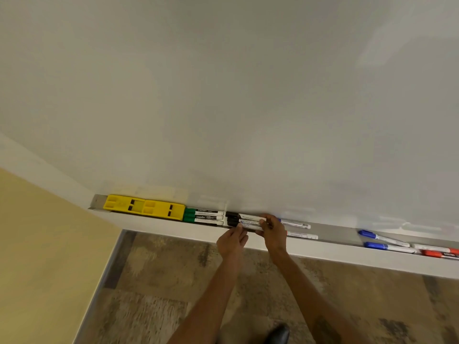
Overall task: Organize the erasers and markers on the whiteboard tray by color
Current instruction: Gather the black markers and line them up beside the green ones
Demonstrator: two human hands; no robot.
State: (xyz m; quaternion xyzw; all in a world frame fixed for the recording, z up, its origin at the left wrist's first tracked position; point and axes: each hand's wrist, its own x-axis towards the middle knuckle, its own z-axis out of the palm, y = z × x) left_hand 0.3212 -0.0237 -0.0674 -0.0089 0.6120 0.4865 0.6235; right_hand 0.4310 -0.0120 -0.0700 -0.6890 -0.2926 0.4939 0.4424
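Both hands [253,232] pinching black markers [244,220] beside green markers [203,216]; bare tray [335,233] rightward.

The word "camlin" reads in white on the dark label bands of two green markers [202,216], lying just left of the fingers [239,228]. A barcode shows on a marker [295,223] right of them; its digits are unreadable.

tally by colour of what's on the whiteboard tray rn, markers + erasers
Yellow erasers: 2
Green markers: 3
Black markers, both hands on them: 3
Blue markers: 3, counting one partly hidden behind the right hand
Red markers, at the frame edge: 2
Colour hidden by hand: 1
Total: 14
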